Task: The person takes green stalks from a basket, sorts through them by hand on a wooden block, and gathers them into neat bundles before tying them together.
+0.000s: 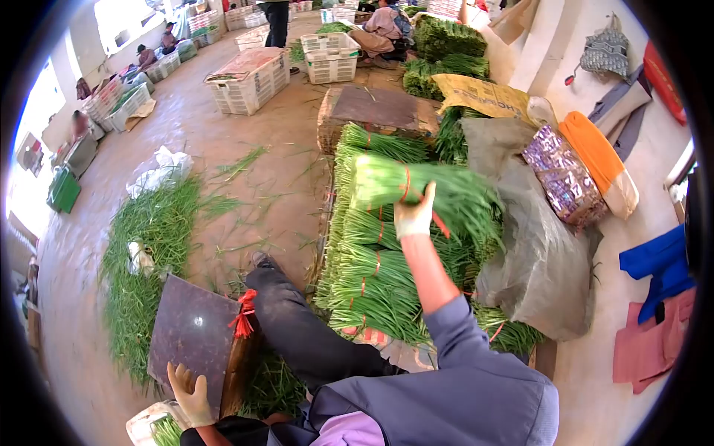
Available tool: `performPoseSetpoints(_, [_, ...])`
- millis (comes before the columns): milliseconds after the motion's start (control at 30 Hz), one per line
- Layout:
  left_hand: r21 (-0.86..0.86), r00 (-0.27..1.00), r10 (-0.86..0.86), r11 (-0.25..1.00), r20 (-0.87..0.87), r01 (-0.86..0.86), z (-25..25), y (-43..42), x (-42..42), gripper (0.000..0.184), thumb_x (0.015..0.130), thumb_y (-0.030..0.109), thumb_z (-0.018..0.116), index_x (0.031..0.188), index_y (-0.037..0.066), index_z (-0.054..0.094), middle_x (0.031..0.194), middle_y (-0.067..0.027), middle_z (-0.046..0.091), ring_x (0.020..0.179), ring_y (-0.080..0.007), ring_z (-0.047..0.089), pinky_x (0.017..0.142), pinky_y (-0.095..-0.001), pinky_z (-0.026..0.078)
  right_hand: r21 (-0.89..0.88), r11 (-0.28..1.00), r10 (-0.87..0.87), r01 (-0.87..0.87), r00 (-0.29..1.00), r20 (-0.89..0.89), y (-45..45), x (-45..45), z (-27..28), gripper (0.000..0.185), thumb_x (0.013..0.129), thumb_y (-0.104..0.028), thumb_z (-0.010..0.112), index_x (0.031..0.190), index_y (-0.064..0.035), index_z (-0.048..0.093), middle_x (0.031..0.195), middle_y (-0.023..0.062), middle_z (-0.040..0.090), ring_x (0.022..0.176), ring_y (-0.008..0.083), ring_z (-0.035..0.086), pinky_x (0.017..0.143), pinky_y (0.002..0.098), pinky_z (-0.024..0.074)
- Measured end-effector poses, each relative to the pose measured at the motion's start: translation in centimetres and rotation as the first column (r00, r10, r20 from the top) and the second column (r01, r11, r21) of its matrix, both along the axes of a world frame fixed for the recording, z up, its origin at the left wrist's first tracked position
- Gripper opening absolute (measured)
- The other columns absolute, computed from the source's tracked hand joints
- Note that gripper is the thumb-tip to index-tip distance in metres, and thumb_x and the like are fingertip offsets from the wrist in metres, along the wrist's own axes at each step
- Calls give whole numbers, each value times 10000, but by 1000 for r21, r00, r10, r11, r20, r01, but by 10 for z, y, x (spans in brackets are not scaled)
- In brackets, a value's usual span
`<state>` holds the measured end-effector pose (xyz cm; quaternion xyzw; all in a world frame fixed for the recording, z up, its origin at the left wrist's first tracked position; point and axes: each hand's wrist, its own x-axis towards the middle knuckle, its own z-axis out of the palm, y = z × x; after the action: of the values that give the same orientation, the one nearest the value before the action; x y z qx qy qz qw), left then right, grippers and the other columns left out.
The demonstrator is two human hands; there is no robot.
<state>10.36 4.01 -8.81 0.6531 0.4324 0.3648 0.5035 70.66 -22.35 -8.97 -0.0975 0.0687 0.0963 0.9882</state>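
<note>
My right hand (416, 213), in a pale glove, holds a thick bundle of long green stalks (378, 182) tied with a red band. The bundle is blurred and lies above a stack of similar bundles (379, 286), also banded in red. My left hand (191, 394), gloved too, is at the lower left with its fingers apart and nothing in it. Beside it stands a dark flat board (193, 331) with red ties (243, 314) hanging at its right corner.
Loose green stalks (141, 275) are heaped on the floor at left. Plastic sheeting (532, 260) lies right of the stack, near a patterned bundle (564, 175). White crates (249, 88) stand farther back, where several people sit and one person stands (277, 22).
</note>
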Motion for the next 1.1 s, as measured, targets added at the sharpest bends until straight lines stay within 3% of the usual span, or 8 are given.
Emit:
performPoseSetpoints(100, [-9,999,21,1000,-24,-22,16,-9,17,848,809,-48,650,1547,114,266,1458,-182,435,1284,-327,474,1070,-406,380,-108,994,-35,23,993,-113,45,86,14,773,895,-464,692,1388,69,426,1598,276,90,1455,372,243,1202,443,239])
performPoseSetpoints(233, [59,998,47,997,-52,-44,34,-21,33,837,812,-42,642,1546,113,271,1462,-189,434,1307,-331,465,1081,-405,369,-610,635,511,-473,850,-128,103,101,-30,595,911,-299,692,1403,-53,465,1368,231,522,1202,356,560,980,510,491])
performPoseSetpoints(300, [88,998,63,994,-30,-61,27,-24,26,822,815,-49,631,1543,97,278,1450,-191,443,1295,-324,470,1077,-402,374,-675,546,685,-496,729,19,113,37,-52,532,899,-248,697,1342,-29,499,1120,158,653,1025,324,646,834,507,550])
performPoseSetpoints(633, [157,973,220,961,73,-229,-9,-11,-109,719,879,-70,595,1523,11,286,1383,-191,498,1185,-263,544,1015,-375,434,-537,436,830,-722,553,-70,129,-181,-75,439,883,-148,728,1240,0,520,1027,137,662,825,227,666,710,349,554])
performPoseSetpoints(733, [217,830,542,801,130,-557,43,-71,-107,649,910,-29,614,1497,3,338,1331,-201,549,1090,-212,584,933,-332,491,-903,341,866,-263,461,193,146,-206,-41,111,899,-155,635,914,-46,647,861,82,656,720,169,603,670,309,497])
performPoseSetpoints(900, [274,555,751,483,359,-832,45,-145,-188,514,889,-50,652,1380,15,513,1156,-109,659,992,-137,627,899,-267,504,-893,389,813,-226,540,217,170,-255,40,354,941,-121,652,1260,6,569,885,37,624,694,113,537,621,252,460])
performPoseSetpoints(1000, [166,292,830,242,475,-956,7,-179,-279,453,883,-62,641,1322,13,562,1095,-85,680,929,-116,635,881,-259,519,-737,420,908,-529,234,349,199,-279,25,192,956,-67,613,1141,-16,612,863,33,598,695,92,513,607,246,444])
performPoseSetpoints(1100, [78,62,891,30,449,-996,-22,-223,-348,386,883,-46,630,1265,-16,586,1045,-97,692,916,-131,645,860,-257,524,-877,316,934,-362,-43,354,217,-331,30,54,963,-56,576,911,-50,564,837,55,603,649,92,529,606,249,450])
